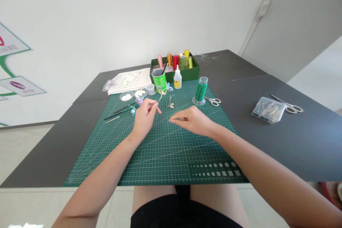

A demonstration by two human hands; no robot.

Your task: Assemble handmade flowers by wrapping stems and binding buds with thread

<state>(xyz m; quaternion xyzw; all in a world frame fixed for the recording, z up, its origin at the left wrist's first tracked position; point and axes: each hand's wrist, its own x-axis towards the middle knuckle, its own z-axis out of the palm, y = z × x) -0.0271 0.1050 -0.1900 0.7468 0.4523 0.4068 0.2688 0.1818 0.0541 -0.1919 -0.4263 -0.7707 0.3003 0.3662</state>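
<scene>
Between its thumb and fingers my left hand (146, 113) pinches a thin pale green stem (160, 98), with small peach-coloured petals or leaves at its upper end. My right hand (192, 120) is closed in a pinch above the cutting mat (160, 156); whatever is at its fingertips is too fine to make out. A small sprig with pinkish leaves (171, 105) lies on the mat beyond the gap between both hands. Beside my left hand are a purple flower (139, 101) and a light blue one (133, 110). A spool of green thread (201, 91) stands beyond my right hand.
Behind the hands stand a green cup (159, 82), a glue bottle (177, 79) and a green box (193, 73) of thread spools. Small scissors (213, 101) lie by the spool. Rightward are a clear plastic case (268, 109) and more scissors (292, 108). Small dishes (126, 96) sit left.
</scene>
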